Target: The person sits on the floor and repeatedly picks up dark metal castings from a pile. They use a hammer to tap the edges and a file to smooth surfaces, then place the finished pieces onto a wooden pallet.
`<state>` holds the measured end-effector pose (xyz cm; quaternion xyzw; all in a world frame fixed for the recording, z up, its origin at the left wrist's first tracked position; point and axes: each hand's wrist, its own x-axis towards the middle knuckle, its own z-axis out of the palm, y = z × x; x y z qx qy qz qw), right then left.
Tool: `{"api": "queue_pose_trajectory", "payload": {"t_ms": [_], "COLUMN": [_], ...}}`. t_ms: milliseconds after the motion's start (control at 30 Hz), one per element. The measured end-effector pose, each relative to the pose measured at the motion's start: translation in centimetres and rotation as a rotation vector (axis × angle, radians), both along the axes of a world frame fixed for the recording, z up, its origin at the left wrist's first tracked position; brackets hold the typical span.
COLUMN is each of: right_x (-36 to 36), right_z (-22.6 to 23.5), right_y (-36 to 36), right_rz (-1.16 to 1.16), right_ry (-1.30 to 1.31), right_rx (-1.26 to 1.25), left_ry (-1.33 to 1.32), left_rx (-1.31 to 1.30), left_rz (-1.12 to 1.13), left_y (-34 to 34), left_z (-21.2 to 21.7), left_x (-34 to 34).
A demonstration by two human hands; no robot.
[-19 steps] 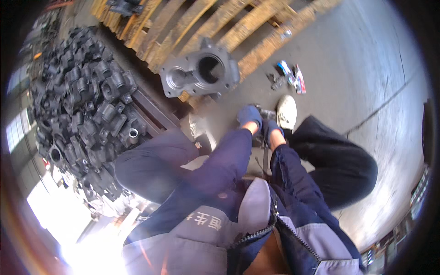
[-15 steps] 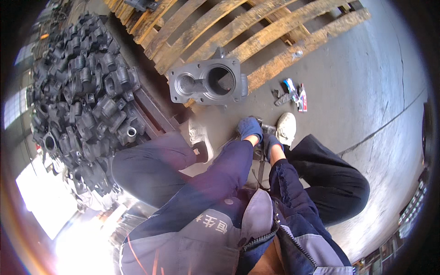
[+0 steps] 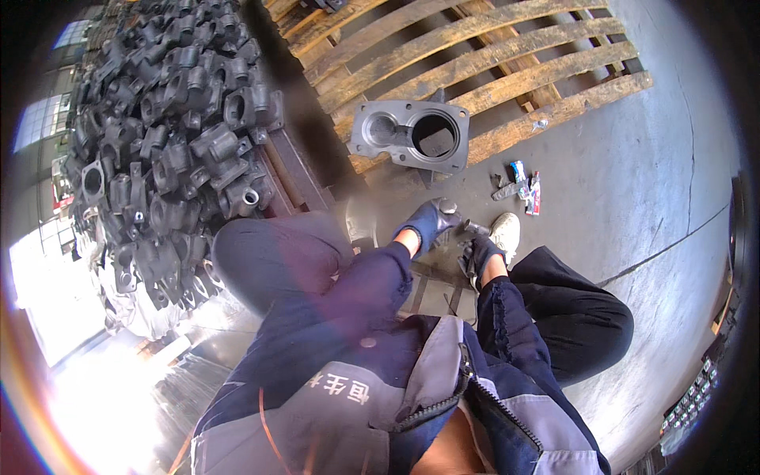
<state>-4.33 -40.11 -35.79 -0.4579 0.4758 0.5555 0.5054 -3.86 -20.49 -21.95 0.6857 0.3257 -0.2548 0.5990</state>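
Observation:
Both my hands are in dark blue work gloves, low between my knees. My left hand has its fingers curled round something dark that I cannot make out; a small pale round end shows at its fingertips. A little to the right, my right hand is closed on a dark, tool-like object whose end points toward my left hand. Beyond my hands, a grey metal casting sits by the pallet's near edge, its flat flanged face with two round openings turned up. Neither hand touches it.
A slatted wooden pallet lies ahead. Many dark castings are heaped on the left, beside a rusty metal beam. Small packets and a tube lie on the floor near my right shoe.
My hands have moved apart slightly, my right hand lower and to the right. The view has shifted, so the casting, pallet and heap appear further right.

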Motion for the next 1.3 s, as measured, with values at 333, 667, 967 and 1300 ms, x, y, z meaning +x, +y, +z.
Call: {"api": "queue_pose_trajectory", "payload": {"t_ms": [333,667,967,1300], "right_x": [8.4,13.6,19.4,20.0], "right_z": [22.0,23.7,17.5,15.0], "right_y": [7.1,10.7,6.8,7.3], "right_rz": [-0.225,0.053,-0.384,-0.277], "right_ry": [-0.927,-1.043,-0.800,-1.036], "right_rx": [0.009,0.065,0.115,-0.207], "left_ry": [-0.512,0.106,-0.377,-0.333], "left_rx": [0.747,0.233,0.128,0.366], "left_rz": [0.552,0.300,0.221,0.090], "left_y": [15.1,15.9,8.7,4.1], "left_z": [12.2,11.9,13.4,13.3], "left_x": [0.7,5.6,13.6,21.7]}}
